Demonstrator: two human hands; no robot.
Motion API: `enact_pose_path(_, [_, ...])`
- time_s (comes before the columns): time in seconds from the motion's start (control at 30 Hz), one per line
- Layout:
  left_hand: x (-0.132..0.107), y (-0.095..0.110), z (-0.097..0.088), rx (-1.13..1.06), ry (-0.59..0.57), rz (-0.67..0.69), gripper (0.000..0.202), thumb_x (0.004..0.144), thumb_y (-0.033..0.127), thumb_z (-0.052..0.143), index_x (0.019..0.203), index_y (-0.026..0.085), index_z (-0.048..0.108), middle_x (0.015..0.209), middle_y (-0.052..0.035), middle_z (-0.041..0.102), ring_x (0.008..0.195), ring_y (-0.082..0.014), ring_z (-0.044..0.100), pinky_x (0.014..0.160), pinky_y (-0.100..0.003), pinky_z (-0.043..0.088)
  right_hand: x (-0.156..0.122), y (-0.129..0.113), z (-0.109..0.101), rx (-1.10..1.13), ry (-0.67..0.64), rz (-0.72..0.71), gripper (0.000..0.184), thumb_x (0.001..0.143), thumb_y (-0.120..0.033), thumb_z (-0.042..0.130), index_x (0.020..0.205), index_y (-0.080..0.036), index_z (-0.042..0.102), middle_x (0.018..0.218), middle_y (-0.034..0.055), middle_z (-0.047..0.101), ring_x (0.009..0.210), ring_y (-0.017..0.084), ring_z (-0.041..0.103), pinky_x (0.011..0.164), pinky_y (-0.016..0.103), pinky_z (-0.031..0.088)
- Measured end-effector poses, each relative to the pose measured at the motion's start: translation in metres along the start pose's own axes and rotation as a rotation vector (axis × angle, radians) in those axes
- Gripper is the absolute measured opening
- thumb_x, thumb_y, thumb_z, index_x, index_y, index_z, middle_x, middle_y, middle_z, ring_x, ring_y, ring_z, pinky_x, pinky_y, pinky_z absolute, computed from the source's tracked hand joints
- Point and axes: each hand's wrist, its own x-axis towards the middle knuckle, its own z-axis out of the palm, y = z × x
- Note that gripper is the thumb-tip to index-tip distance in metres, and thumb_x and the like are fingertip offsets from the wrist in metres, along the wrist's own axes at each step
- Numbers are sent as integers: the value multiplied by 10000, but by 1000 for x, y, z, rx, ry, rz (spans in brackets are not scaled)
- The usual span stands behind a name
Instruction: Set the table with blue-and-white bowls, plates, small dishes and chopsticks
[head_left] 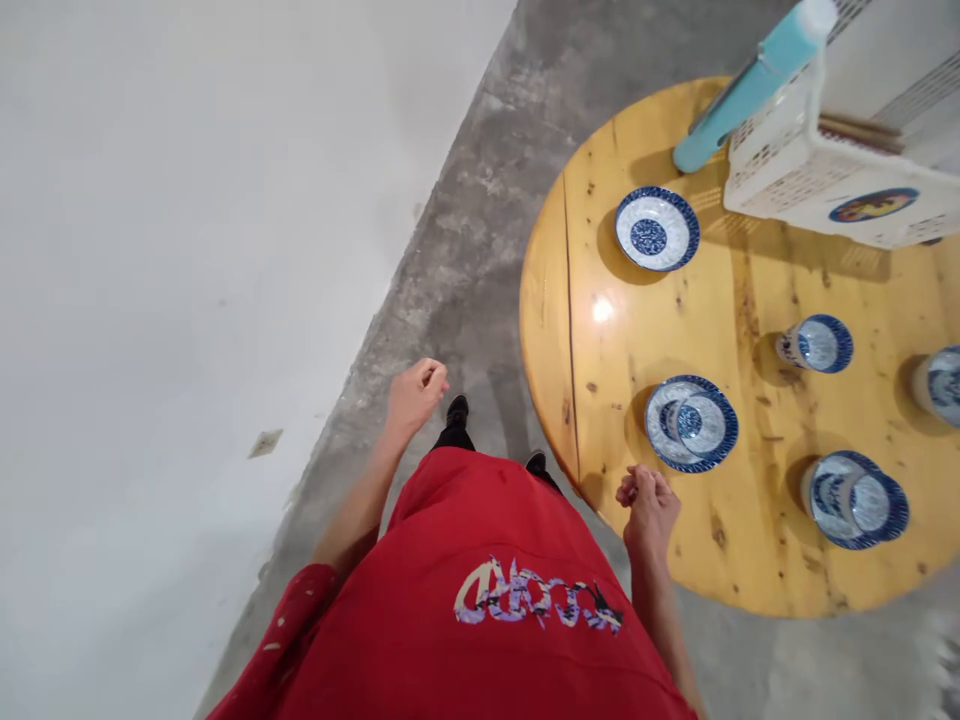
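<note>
My left hand [418,392] hangs over the grey floor between the wall and the table, fingers curled in, with nothing visible in it. Over the table's near edge is my right hand [651,503], also loosely closed and holding nothing I can see. Closest to it stands a blue-and-white bowl [655,402] with a cup [693,424] inside. Another patterned bowl [897,522], farther right, also has a cup [870,502] in it. A shallow bowl [651,236] sits toward the back, and a single cup [823,343] stands right of the middle.
The round wooden table [577,225] fills the right side. A white basket [780,180] and a light-blue cylinder [739,105] stand at its back. Another cup [943,385] is cut off at the right edge. A white wall [187,250] rises on the left.
</note>
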Motion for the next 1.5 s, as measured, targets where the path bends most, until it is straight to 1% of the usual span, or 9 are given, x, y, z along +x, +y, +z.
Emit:
enact_pose_path(0.13, [45, -12, -45, -10, -1, -17, 215, 868, 370, 471, 801, 216, 605, 700, 11, 667, 605, -135, 617, 638, -245, 455, -32, -12, 64, -43, -64, 37, 324, 830, -488, 641, 784, -169, 606, 538, -52, 530, 447, 94, 448, 444, 227, 345])
enact_pose_path(0.27, [82, 1, -53, -34, -90, 45, 213, 865, 374, 480, 822, 219, 620, 711, 12, 666, 631, -139, 627, 651, -244, 460, -53, -25, 95, -102, -68, 53, 376, 850, -550, 616, 786, -180, 604, 549, -44, 532, 458, 114, 467, 458, 245, 368])
enact_pose_path(0.5, [129, 59, 3, -46, -326, 202, 219, 865, 385, 494, 830, 222, 637, 722, 13, 678, 631, -139, 623, 668, -247, 470, -48, -39, 101, -81, 73, 54, 387, 876, -560, 586, 774, -187, 602, 524, -37, 531, 461, 126, 457, 477, 256, 354])
enact_pose_path(0.73, [161, 144, 67, 104, -565, 442, 243, 899, 394, 473, 790, 233, 619, 729, 9, 679, 676, -155, 630, 684, -257, 465, 4, -66, 103, 89, 149, 20, 369, 869, -546, 585, 766, -192, 594, 529, -42, 523, 451, 119, 459, 460, 241, 370])
enact_pose_path(0.87, [180, 198, 117, 140, -687, 491, 222, 885, 417, 495, 817, 246, 620, 747, 4, 691, 684, -175, 643, 675, -273, 483, 59, -102, 78, 19, 216, -108, 348, 910, -464, 533, 692, -197, 575, 532, -35, 535, 471, 111, 486, 498, 231, 374])
enact_pose_path(1.03, [184, 256, 200, 160, -869, 573, 253, 878, 427, 492, 793, 228, 622, 740, -5, 689, 654, -167, 643, 648, -269, 488, 145, -127, 12, -106, 359, -188, 340, 919, -404, 495, 652, -201, 550, 490, -40, 533, 449, 111, 489, 523, 238, 375])
enact_pose_path(1.27, [181, 321, 323, 207, -1030, 656, 255, 859, 406, 489, 752, 205, 604, 745, -15, 713, 611, -153, 646, 607, -251, 469, 281, -123, -73, -152, 580, -35, 232, 885, -364, 503, 791, -172, 594, 657, 6, 662, 449, 117, 550, 564, 249, 421])
enact_pose_path(1.4, [183, 348, 393, 241, -1040, 691, 203, 858, 369, 500, 802, 207, 608, 756, -17, 727, 620, -159, 670, 637, -258, 475, 343, -115, -96, -191, 673, 44, 226, 882, -334, 517, 982, -153, 608, 677, 23, 663, 555, 158, 598, 654, 282, 462])
enact_pose_path(1.5, [182, 360, 440, 254, -1028, 700, 177, 865, 333, 509, 873, 201, 627, 795, -40, 741, 687, -180, 690, 676, -272, 484, 374, -109, -100, -195, 699, 35, 182, 858, -289, 538, 947, -162, 632, 620, 30, 634, 623, 194, 618, 672, 296, 460])
